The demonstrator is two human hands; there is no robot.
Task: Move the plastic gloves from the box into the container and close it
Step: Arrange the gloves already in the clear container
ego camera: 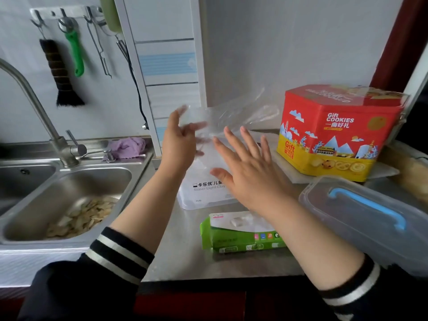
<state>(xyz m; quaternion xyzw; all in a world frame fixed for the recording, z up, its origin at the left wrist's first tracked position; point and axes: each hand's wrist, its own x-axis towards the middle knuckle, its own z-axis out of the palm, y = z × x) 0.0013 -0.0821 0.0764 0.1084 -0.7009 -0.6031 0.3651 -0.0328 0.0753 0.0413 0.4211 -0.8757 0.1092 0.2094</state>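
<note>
Clear plastic gloves (222,119) are hanging in the left hand (179,144), pinched between curled fingers above the white container (203,193) at the worktop's (185,258) middle; the right hand (247,172) is spreading flat, holding nothing. Risk, in my judgement: the limp film is liable to drift outside the rim. Count: one green box (234,237) near the front edge, one lid (370,218) at the right edge, one container.

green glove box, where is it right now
In the head view the green glove box lies on the steel counter, near its front edge, below the right hand and left of the clear lid.
</note>
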